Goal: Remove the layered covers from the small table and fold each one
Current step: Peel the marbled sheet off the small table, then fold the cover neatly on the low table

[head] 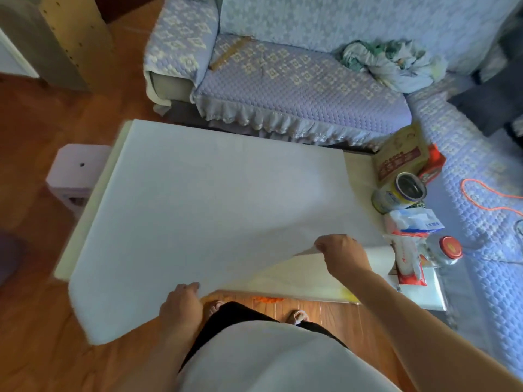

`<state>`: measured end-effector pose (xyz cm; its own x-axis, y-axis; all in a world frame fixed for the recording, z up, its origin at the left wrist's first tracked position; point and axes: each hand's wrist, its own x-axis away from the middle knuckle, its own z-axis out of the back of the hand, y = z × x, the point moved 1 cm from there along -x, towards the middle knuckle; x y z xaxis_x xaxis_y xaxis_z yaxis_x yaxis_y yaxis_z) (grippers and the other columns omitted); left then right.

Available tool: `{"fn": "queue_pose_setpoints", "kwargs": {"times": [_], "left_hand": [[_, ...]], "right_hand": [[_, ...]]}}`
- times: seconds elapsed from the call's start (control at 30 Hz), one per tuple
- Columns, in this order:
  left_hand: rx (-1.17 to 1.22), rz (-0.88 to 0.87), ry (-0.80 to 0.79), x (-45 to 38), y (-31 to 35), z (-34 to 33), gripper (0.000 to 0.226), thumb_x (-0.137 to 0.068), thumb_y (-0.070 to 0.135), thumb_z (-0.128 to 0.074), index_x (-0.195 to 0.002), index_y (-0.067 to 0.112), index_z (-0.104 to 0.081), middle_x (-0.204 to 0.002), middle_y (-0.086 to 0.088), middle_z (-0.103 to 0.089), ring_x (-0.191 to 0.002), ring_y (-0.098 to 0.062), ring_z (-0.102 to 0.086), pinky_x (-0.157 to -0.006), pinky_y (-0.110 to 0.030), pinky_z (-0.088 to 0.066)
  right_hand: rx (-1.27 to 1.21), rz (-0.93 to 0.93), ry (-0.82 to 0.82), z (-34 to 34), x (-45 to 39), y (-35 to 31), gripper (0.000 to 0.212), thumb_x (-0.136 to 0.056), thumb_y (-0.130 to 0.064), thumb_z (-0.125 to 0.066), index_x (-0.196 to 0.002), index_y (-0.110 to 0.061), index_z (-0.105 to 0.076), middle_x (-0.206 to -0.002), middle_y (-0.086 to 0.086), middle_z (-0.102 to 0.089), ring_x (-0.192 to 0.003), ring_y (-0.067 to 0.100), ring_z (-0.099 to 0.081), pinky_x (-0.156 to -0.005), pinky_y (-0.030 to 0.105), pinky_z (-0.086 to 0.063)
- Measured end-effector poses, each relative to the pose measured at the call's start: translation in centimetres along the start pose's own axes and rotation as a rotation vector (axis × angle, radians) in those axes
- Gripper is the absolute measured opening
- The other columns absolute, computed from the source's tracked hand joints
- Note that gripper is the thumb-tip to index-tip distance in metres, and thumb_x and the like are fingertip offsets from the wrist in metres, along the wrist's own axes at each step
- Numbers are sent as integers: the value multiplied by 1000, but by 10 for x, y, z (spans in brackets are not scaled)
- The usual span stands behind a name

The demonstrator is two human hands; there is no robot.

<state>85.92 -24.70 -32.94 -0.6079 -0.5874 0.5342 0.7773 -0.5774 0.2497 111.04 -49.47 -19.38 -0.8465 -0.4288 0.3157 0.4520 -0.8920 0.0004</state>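
A large white cover [215, 205] lies over most of the small table [359, 171], and its near left part hangs over the front edge. My right hand [339, 253] pinches the cover's near right corner and holds it lifted off the table. Under the raised corner a cream layer [300, 278] shows, with a yellow patch at its front right. My left hand [181, 304] grips the cover's near edge at the table's front.
Along the table's right side stand a cardboard box [402, 154], a tin can [399, 193], plastic packets [410, 244] and a red-lidded jar [447, 250]. A quilted sofa [297, 80] runs behind and to the right. A white stool [76, 171] stands to the left.
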Motion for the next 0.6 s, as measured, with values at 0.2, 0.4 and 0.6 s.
{"fn": "queue_pose_setpoints", "kwargs": {"times": [0.2, 0.4, 0.6], "left_hand": [[-69, 148, 80, -25, -90, 46, 44, -96, 18, -50, -135, 32, -63, -132, 2, -68, -117, -22, -65, -98, -33, -51], [-33, -109, 115, -60, -76, 130, 22, -100, 23, -56, -118, 23, -69, -116, -9, -72, -103, -33, -67, -81, -34, -49], [-346, -410, -55, -25, -63, 158, 39, -100, 48, -43, -87, 21, -67, -92, -1, -66, -87, -17, -59, -75, -35, -46]], "right_hand": [[-136, -125, 102, 2, -10, -6, 24, -98, -12, -51, -102, -20, -73, -101, 6, -71, -93, 32, -63, -75, 34, -44], [-12, -171, 188, 5, 6, 12, 32, -91, 0, -56, -113, -18, -69, -99, 6, -69, -89, 31, -65, -69, 36, -49], [356, -48, -63, -14, 67, 48, 37, -77, -22, -81, -105, -26, -57, -97, -4, -73, -89, 22, -72, -74, 36, -60]]}}
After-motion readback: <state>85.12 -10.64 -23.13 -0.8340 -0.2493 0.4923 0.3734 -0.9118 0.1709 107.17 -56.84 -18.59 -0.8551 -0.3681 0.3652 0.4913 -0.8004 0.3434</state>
